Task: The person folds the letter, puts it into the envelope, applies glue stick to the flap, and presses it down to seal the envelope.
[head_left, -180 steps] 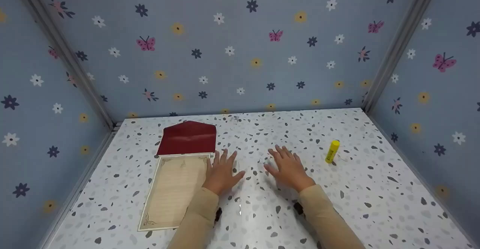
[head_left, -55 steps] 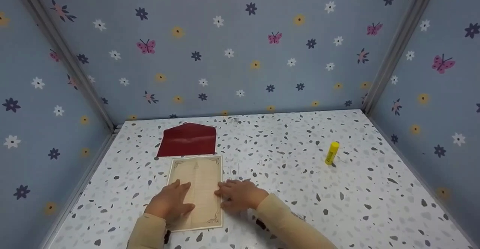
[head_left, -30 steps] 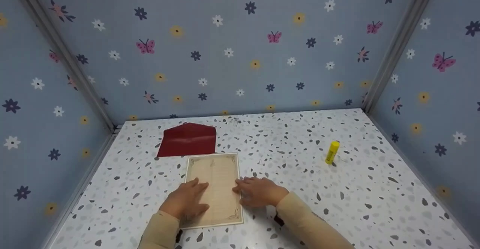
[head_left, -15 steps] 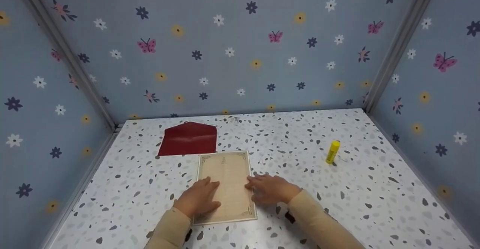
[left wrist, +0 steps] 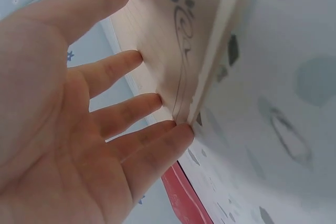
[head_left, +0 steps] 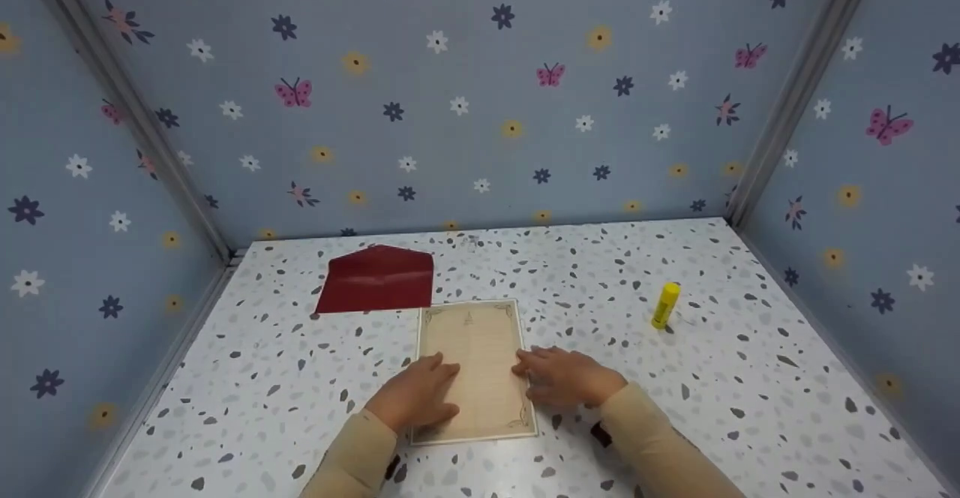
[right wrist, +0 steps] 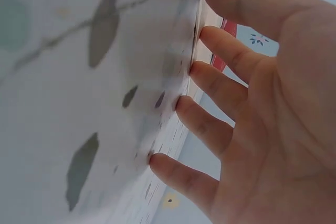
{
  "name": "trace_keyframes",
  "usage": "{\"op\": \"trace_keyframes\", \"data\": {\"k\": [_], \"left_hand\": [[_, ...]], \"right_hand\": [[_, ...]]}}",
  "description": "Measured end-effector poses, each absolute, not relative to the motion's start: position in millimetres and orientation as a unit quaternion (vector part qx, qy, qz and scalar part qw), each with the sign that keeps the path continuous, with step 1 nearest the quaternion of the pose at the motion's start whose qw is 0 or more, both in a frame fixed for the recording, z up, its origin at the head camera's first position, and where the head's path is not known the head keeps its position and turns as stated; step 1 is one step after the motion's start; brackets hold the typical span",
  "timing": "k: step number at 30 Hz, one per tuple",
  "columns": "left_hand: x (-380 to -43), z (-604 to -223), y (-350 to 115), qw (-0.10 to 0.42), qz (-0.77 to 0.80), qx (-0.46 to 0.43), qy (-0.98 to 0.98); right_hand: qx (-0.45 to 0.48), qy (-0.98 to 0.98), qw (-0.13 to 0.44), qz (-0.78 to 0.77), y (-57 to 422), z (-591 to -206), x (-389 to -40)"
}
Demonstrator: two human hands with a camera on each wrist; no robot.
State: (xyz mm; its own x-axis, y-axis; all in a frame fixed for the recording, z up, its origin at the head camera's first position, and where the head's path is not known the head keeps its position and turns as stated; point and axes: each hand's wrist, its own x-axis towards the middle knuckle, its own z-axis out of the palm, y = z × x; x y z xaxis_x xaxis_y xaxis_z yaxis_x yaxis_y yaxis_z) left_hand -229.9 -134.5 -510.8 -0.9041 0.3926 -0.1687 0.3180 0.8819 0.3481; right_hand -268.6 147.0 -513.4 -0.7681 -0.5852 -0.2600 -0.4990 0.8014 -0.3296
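A cream sheet of letter paper with ornate corners and a white border lies flat on the speckled table, its long sides running away from me. My left hand rests on its left side, fingers spread; in the left wrist view the fingertips press on the sheet near its patterned corner. At the right edge is my right hand, its fingertips set along the border and on the table beside it. Behind the sheet's far left corner lies a dark red envelope with its pointed flap away from me.
A yellow glue stick is on the right part of the speckled table. Blue flowered walls close off the back and both sides.
Both hands came onto the paper from beside it and slid it rightward, from the left side to the middle of the table. The envelope and glue stick stayed where they were.
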Motion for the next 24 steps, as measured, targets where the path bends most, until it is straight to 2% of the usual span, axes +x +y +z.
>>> {"op": "trace_keyframes", "data": {"k": [24], "left_hand": [[-232.8, -510.5, -106.0, 0.115, 0.120, 0.196, 0.966]], "right_hand": [[-0.256, 0.935, 0.188, -0.156, 175.9, -514.3, -269.6]]}}
